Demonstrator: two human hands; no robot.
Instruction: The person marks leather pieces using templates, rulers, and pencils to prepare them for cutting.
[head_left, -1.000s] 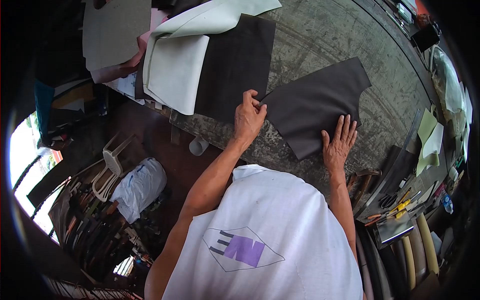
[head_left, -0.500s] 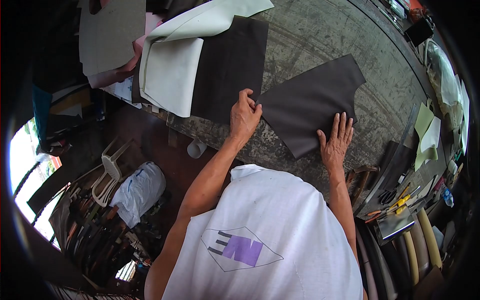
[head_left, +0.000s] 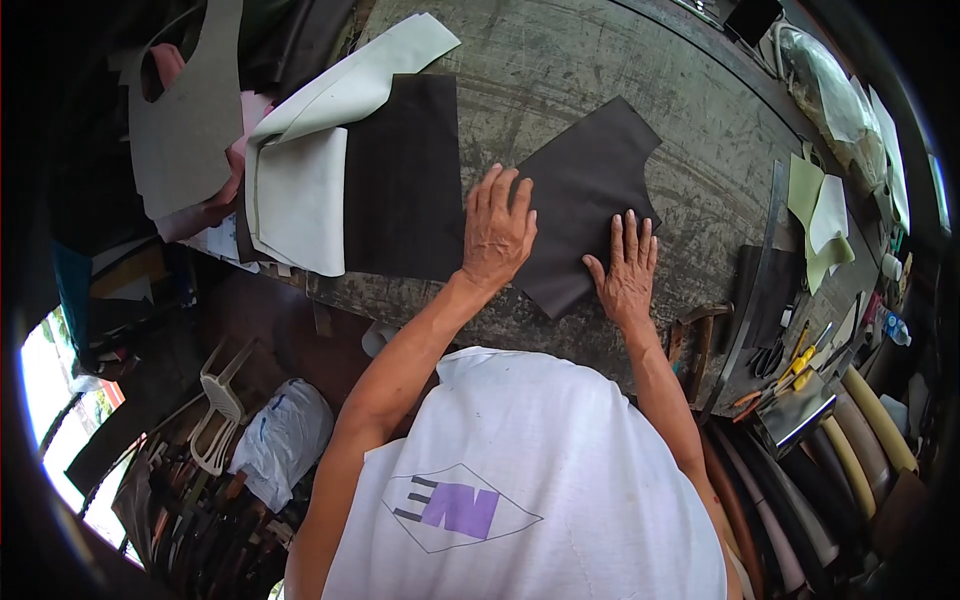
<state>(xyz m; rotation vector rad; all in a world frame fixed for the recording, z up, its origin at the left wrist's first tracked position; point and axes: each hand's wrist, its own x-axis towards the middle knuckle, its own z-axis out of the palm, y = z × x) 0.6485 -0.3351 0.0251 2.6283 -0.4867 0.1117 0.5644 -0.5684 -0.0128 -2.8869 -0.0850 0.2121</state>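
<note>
A cut dark brown sheet with a curved notch on its right side lies on the worn grey table. My left hand rests over its left edge, fingers extended and slightly apart. Flat on its lower right part is my right hand, the fingers spread. Neither hand grips anything. Left of my left hand lies a larger dark rectangular sheet, partly under a folded white sheet.
Grey pattern pieces and pink material are at the far left. On the right are a long metal ruler, yellow-handled tools, green and white scraps and rolls of material. A white chair stands below left.
My left hand has opened from a pinch at the sheet's left corner and now lies over that edge. The view has shifted, so the table items appear further left.
</note>
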